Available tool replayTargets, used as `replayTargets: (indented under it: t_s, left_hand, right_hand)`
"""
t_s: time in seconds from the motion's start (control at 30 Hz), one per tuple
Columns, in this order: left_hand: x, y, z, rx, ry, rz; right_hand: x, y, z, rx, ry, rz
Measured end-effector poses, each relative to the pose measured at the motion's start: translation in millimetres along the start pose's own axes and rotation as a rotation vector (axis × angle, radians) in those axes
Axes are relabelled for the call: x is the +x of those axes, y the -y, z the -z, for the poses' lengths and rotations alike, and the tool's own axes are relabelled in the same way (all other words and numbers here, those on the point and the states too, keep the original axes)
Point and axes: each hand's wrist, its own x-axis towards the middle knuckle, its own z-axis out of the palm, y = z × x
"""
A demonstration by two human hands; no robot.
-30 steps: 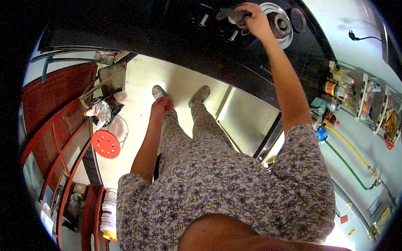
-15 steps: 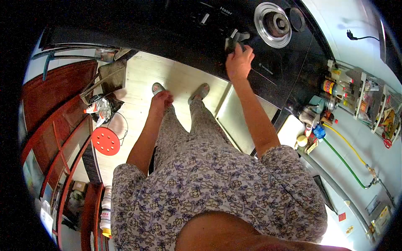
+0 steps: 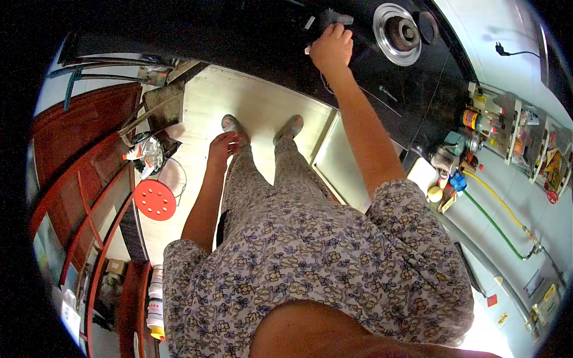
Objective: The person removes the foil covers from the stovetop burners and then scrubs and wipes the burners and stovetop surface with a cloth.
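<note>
My right hand [image 3: 332, 51] presses a dark grey cloth [image 3: 330, 19] against the glossy black gas stove [image 3: 364, 77], its fingers closed over the near edge of the cloth. A white knob [image 3: 309, 23] shows just left of the cloth. To the right of the hand sits a round burner [image 3: 401, 34] with a shiny metal ring. My left hand [image 3: 224, 146] hangs low beside my left leg, over the floor, with its fingers loosely apart and nothing in them.
A red round stool [image 3: 155, 200] stands on the floor at left, near a bag [image 3: 152, 154] and a dark red cabinet [image 3: 83, 125]. On the right, bottles and jars [image 3: 456, 149] crowd the counter's end, below a wall rack [image 3: 513, 131]. A yellow hose [image 3: 495, 198] runs along the wall.
My right hand has slid with the cloth across the stove, farther away and slightly left, past the knob by the burner. My left hand stays low by the leg, its fingers a little more spread.
</note>
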Motion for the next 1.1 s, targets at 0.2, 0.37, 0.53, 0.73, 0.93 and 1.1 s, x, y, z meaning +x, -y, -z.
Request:
replayTargets:
  t_s: [0.2, 0.37, 0.53, 0.73, 0.93, 1.1]
  left_hand:
    - [-8.7, -3.5, 19.6, 0.045, -0.018, 0.066]
    - [-5.5, -24.5, 37.4, 0.097, 0.024, 0.014]
    - [-5.2, -42.7, 55.5, 0.156, 0.023, 0.026]
    - [-12.8, -33.5, 77.0, 0.137, 0.009, 0.052]
    - [-38.0, -23.2, 84.8, -0.009, -0.102, 0.019]
    - [-55.3, -9.6, 76.4, -0.007, -0.09, -0.004]
  right_hand:
    - [-65.3, 13.9, -18.4, 0.277, -0.17, 0.077]
    - [-87.2, -27.2, 1.2, 0.587, -0.314, 0.116]
    - [-67.4, -18.8, -24.0, 0.473, -0.283, -0.002]
    - [-69.9, -11.6, -11.5, 0.716, -0.349, 0.06]
    - [-133.3, -109.3, 3.8, 0.924, -0.366, -0.193]
    - [-186.7, -156.3, -85.2, 0.316, -0.249, -0.36]
